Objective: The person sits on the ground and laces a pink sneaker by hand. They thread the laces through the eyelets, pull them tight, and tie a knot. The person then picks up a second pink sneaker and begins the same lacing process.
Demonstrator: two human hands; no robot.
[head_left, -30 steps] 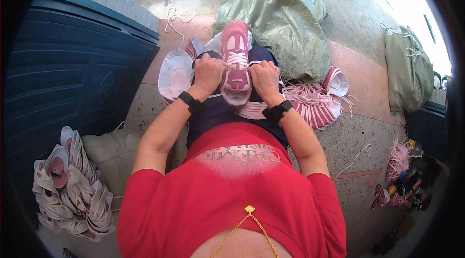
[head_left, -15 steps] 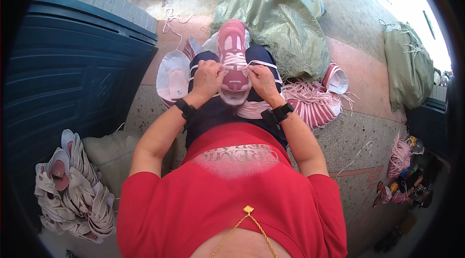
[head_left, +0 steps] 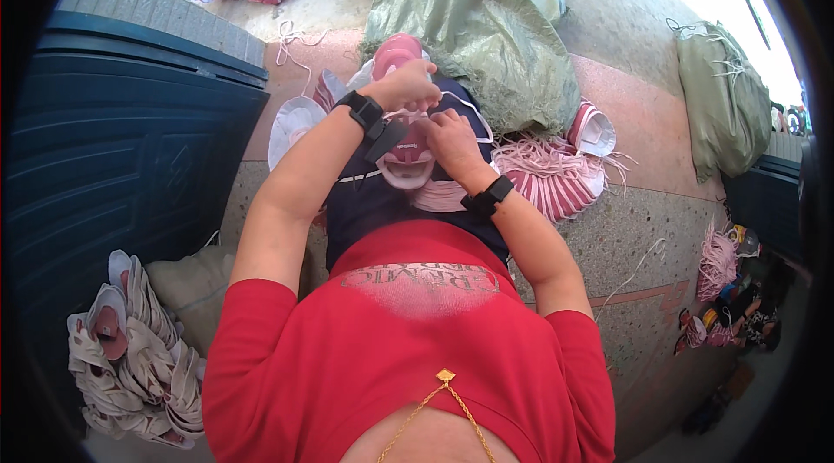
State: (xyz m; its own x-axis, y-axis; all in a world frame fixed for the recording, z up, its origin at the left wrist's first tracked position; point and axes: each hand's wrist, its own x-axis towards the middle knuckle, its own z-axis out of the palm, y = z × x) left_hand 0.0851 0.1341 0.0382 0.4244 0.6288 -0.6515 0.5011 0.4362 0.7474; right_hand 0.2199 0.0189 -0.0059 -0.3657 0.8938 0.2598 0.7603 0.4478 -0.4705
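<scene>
A pink shoe upper [head_left: 407, 154] with a pale padded collar lies on my lap between my thighs, its toe pointing away from me. My left hand [head_left: 412, 88] reaches across the middle of the upper, fingers curled over the lacing; what is in them is hidden. Close by on the right, my right hand [head_left: 453, 142] pinches the white shoelace beside the top eyelets. A loose white lace [head_left: 476, 107] loops over my right thigh, and another strand [head_left: 360, 176] lies on the left one. Both wrists wear black bands, the left one partly overlapping the shoe's edge.
A large green woven sack [head_left: 486, 29] lies ahead, beside a pile of laced pink uppers [head_left: 556, 172] on the right. More uppers [head_left: 139, 359] are heaped at lower left near a blue panel [head_left: 122, 115]. Another green sack [head_left: 723, 102] stands far right.
My left hand has moved forward and to the right, across the shoe, covering its lacing. My right hand has shifted slightly left and down. The lace is no longer drawn out sideways between both hands.
</scene>
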